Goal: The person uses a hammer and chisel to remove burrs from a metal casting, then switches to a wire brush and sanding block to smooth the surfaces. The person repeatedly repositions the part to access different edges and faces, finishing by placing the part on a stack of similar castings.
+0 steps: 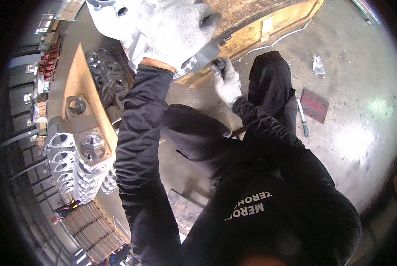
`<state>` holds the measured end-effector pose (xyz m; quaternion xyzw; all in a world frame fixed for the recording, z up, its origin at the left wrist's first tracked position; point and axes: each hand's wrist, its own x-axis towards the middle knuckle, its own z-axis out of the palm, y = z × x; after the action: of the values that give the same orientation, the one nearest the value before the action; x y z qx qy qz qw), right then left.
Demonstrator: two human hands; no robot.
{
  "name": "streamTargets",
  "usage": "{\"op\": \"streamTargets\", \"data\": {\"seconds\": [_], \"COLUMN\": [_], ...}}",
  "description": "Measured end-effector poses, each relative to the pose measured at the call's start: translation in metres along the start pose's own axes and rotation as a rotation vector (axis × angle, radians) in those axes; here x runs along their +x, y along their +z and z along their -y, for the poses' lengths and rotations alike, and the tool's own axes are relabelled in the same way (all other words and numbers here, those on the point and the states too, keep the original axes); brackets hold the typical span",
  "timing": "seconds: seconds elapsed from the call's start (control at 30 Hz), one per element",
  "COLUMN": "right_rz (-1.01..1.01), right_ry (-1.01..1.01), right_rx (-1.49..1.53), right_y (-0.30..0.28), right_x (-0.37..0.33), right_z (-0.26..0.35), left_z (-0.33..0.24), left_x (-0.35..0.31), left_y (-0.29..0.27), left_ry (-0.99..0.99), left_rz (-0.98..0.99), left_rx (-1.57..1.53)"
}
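Observation:
My left hand (176, 33), in a light grey knitted glove, lies over a bright silver metal casting (114, 24) with its fingers bent around the far side. The casting has round openings and runs off the top edge of the view. Lower and to the right, my right hand (227, 82), gloved too, is closed on a small dark round thing (220, 64) beside the casting's near end. What that thing is, and whether it touches the casting, I cannot make out. Both forearms are in black sleeves.
Behind the casting stands a wooden crate (291, 18). Silver housings (81, 150) are stacked at left, beside a wooden bin wall (76, 73) and darker castings (107, 73). On the right floor lie a dark red plate (314, 105), a green-handled tool (305, 126) and a plastic bag (318, 65).

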<state>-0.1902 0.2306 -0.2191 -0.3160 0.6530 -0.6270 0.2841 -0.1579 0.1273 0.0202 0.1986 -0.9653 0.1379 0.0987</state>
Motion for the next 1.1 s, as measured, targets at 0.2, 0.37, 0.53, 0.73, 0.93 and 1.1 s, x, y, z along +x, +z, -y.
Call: {"op": "streamTargets", "data": {"seconds": [0.2, 0.37, 0.53, 0.73, 0.93, 1.1], "right_rz": [0.025, 0.062, 0.055, 0.052, 0.029, 0.055], "right_ry": [-0.086, -0.189, -0.203, -0.14, -0.163, -0.152], "right_rx": [0.046, 0.068, 0.043, 0.026, 0.018, 0.045], "right_y": [0.006, 0.013, 0.012, 0.012, 0.01, 0.008], "right_x": [0.021, 0.026, 0.025, 0.026, 0.027, 0.029], "right_z": [-0.01, -0.019, -0.021, -0.019, -0.011, -0.013], "left_z": [-0.004, 0.001, 0.001, 0.001, -0.004, -0.002], "left_x": [-0.004, -0.008, -0.007, -0.007, -0.007, -0.005], "left_y": [-0.005, 0.005, 0.008, 0.004, 0.0, 0.005], "left_ry": [-0.066, 0.042, -0.003, 0.017, -0.036, -0.075], "left_rz": [-0.072, -0.272, -0.228, -0.241, -0.191, -0.123], "left_rx": [-0.193, -0.232, -0.211, -0.21, -0.2, -0.167]}}
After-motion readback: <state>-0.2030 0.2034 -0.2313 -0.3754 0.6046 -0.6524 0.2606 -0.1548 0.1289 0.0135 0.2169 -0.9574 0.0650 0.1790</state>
